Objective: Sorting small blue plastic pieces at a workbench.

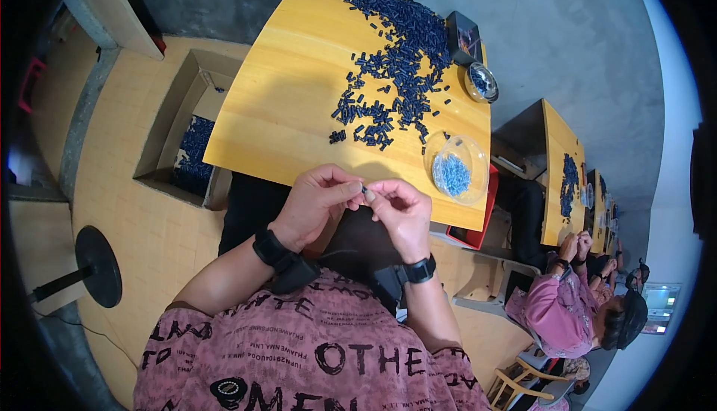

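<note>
- The left hand (317, 200) and right hand (402, 213) are close together in front of the chest, their fingertips meeting over the table's near edge.
- Between them is a small dark piece (364, 190); the left thumb and forefinger are pinched on it, and the right thumb and forefinger appear to grip its other end, though fingers cover most of it.
- Taking the hands as the clock's centre, a heap (411, 34) of similar dark pieces spreads from 12 to 1 o'clock on the yellow table (276, 97), loose and scattered at its near side.
- Between 2 and 3 o'clock, near the right hand, a clear tub (483, 179) holds pale-blue bits (454, 175).
- At 1 o'clock, by the far right edge, is a black tray (464, 37); at half past 1, a small bowl (481, 82) with contents too small to tell.
- Between 9 and 10 o'clock, on the floor, a carton (173, 104) holds more dark pieces.
- The step in hand looks like close fingertip work on one piece, both hands sharing it.
- The next move, as I judge it, calls for a steady left pinch and small, careful right-finger motion; so slight a piece could easily slip.
</note>
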The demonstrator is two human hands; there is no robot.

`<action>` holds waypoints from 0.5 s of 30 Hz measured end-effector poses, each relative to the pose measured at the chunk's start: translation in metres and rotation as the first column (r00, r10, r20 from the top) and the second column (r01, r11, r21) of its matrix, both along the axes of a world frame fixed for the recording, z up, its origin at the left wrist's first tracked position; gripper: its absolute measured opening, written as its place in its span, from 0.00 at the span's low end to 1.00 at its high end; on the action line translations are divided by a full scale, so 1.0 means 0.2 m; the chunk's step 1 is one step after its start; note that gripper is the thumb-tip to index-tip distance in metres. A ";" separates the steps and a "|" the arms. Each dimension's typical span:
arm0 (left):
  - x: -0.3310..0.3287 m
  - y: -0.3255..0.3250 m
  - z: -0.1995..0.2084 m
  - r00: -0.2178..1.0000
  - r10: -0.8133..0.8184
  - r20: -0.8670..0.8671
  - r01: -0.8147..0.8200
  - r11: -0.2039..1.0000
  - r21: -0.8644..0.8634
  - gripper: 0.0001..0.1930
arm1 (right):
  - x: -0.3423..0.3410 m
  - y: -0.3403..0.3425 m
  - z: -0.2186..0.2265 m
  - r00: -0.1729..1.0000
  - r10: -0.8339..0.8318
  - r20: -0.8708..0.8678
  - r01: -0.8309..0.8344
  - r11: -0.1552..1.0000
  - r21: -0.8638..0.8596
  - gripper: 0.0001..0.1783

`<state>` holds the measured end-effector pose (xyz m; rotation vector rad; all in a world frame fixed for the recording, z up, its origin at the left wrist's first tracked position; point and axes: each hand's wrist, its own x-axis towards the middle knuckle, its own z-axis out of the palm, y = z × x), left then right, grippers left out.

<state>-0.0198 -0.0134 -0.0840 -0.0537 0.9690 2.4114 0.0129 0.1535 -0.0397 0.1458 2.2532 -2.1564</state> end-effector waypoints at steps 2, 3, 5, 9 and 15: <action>-0.02 0.00 0.00 1.000 0.009 0.015 -0.009 1.000 -0.025 0.04 | -0.10 0.05 -0.05 0.994 0.026 0.111 -0.028 0.999 0.018 0.06; -0.03 0.00 0.00 0.996 0.051 0.072 -0.050 0.999 -0.023 0.05 | -0.15 0.04 -0.07 0.996 -0.037 0.086 0.032 0.998 0.060 0.06; -0.05 -0.01 0.00 0.989 0.086 0.123 -0.085 0.996 -0.016 0.05 | -0.24 0.08 -0.13 0.988 -0.038 -0.147 0.092 0.921 0.379 0.06; -0.06 -0.06 -0.02 0.985 0.112 0.131 -0.108 0.993 -0.041 0.06 | -0.32 0.09 -0.19 0.897 0.131 -0.422 0.248 0.642 0.726 0.07; -0.06 -0.06 -0.03 0.985 0.117 0.127 -0.114 0.993 -0.029 0.06 | -0.35 0.07 -0.20 0.890 0.179 -0.419 0.255 0.568 0.783 0.06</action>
